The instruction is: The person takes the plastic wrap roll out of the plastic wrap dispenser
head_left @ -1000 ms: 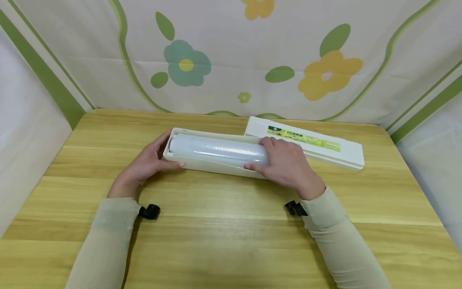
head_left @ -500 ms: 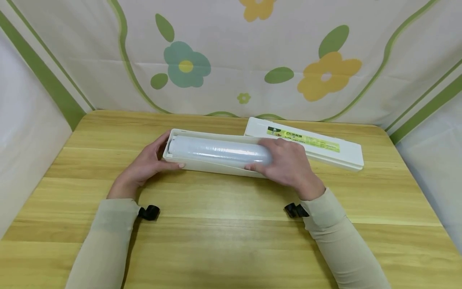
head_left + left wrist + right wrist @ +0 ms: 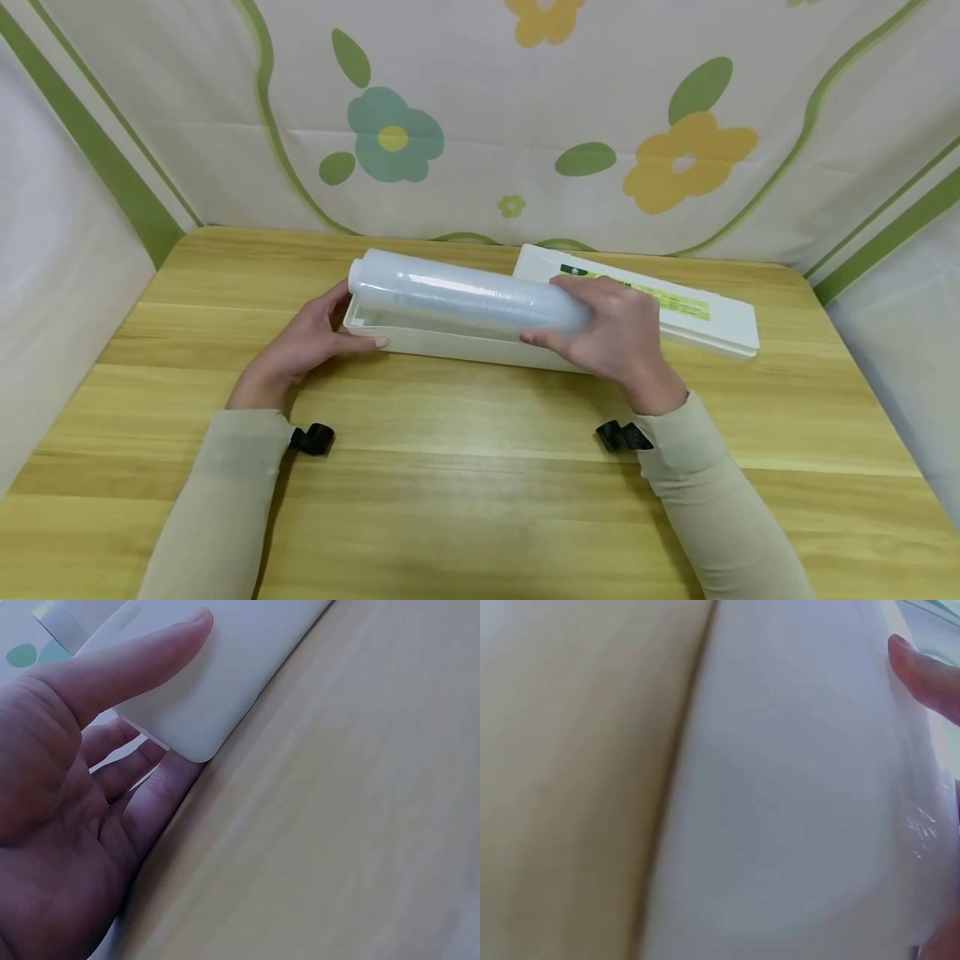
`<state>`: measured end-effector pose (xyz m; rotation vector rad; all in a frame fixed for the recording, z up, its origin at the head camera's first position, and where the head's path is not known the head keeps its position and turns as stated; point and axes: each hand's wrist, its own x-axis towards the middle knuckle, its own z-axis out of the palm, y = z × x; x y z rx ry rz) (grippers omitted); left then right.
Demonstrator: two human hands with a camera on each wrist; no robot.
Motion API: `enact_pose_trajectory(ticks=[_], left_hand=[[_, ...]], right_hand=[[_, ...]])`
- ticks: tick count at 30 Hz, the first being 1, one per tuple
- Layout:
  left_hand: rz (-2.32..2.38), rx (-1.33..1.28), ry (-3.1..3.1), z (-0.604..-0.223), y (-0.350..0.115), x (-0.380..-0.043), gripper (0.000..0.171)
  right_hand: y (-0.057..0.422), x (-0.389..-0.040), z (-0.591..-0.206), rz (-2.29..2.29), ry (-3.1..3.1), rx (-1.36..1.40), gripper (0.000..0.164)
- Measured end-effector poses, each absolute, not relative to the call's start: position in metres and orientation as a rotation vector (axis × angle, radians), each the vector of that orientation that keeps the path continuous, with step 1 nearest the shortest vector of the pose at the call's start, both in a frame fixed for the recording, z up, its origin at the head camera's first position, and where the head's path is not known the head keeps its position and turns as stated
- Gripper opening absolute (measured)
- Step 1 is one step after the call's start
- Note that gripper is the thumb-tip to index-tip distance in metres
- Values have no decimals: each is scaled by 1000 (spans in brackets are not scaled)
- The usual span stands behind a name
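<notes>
A long roll of cling film point(image 3: 465, 290) is raised above its narrow white box point(image 3: 457, 346) in the head view, its left end higher than the box's rim. My right hand point(image 3: 611, 329) grips the roll near its right end, thumb in front and fingers over the back. At the box's left end, my left hand point(image 3: 303, 337) holds the box, the thumb pressed along the front wall. The left wrist view shows the other fingers behind the box's corner point(image 3: 202, 712). In the right wrist view, the shiny film point(image 3: 926, 832) shows beyond the box wall point(image 3: 780, 787).
Behind the box, to the right, lies the white lid point(image 3: 731, 325) with a green and yellow label. All of this is on a wooden table point(image 3: 465, 500). A flower-printed cloth point(image 3: 465, 100) rises along the table's back edge.
The roll has come up out of the box, its left end rising most, as my right hand lifted it and moved slightly right. My left hand and the box have stayed in place.
</notes>
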<state>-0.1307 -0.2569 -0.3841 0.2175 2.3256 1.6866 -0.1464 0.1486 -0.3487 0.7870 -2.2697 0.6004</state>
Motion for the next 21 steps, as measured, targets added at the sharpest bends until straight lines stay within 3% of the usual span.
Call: enact_pose_trajectory(ticks=[8, 21], left_hand=[[1690, 232, 2340, -386, -258, -129, 80], [1719, 212, 2319, -390, -256, -134, 81]], right_hand=[[149, -143, -334, 632, -2103, 874, 69], [154, -143, -332, 592, -2071, 906, 66]])
